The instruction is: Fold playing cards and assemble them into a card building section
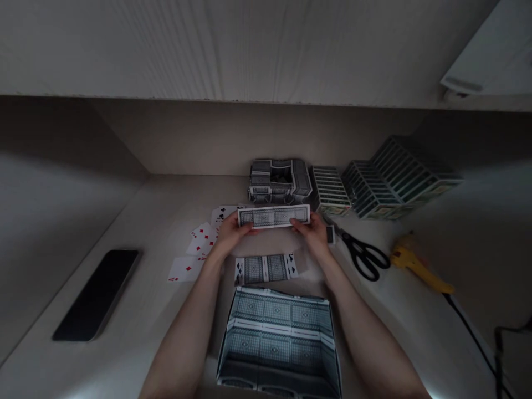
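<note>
Between my two hands I hold a long strip of joined playing cards (272, 217), its patterned backs facing me. My left hand (233, 233) grips the strip's left end, thumb on the front. The right end is pinched in my right hand (311, 231), thumb in front as well. Below the strip lies a flat piece made of playing cards (266, 268), with backs in the middle and club faces showing at both ends. Nearest to me, between my forearms, stands an open box built of playing cards (276, 327). Loose face-up cards (187, 269) are spread left of my left hand.
A card-built block with an opening (280, 180) and stepped card structures (399, 177) stand along the back. Black-handled scissors (363, 255) and a yellow glue gun (419, 269) with a cord lie right. A phone (97, 293) lies left. A shelf edge (266, 102) overhangs.
</note>
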Action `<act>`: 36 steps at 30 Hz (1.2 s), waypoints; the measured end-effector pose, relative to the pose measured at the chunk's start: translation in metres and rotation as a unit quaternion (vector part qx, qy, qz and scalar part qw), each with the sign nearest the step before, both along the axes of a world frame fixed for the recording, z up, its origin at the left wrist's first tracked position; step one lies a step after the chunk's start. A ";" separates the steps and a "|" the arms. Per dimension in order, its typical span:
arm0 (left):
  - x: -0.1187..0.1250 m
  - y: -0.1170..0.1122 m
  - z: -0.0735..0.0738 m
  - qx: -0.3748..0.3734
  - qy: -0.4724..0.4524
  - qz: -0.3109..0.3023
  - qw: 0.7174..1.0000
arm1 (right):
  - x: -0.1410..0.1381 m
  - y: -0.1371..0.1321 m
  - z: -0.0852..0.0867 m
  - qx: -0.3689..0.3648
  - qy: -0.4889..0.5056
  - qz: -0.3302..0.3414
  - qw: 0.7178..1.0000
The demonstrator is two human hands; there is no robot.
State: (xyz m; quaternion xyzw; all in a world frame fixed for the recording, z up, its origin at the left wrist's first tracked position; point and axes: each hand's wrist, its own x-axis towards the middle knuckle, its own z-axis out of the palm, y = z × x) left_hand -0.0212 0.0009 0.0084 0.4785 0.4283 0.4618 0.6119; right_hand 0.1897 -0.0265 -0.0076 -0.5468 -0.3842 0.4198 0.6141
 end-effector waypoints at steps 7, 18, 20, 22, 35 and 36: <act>-0.003 0.001 -0.004 -0.014 -0.026 -0.009 1.000 | 0.001 0.000 0.000 0.003 0.044 -0.011 0.999; -0.005 0.003 -0.006 0.057 0.109 0.017 0.992 | 0.000 0.000 0.004 0.017 0.097 -0.010 0.995; -0.004 0.002 -0.005 0.060 0.114 0.015 0.992 | -0.001 0.000 0.004 0.020 0.097 -0.010 0.995; -0.004 0.001 -0.005 0.063 0.120 0.013 0.991 | 0.000 0.000 0.003 0.024 0.094 -0.007 0.995; -0.004 0.004 -0.010 0.057 0.113 0.037 0.991 | 0.002 0.000 0.002 0.005 0.068 0.010 0.998; -0.004 0.004 -0.009 0.056 0.110 0.036 0.992 | 0.002 0.000 0.002 0.005 0.065 0.008 0.998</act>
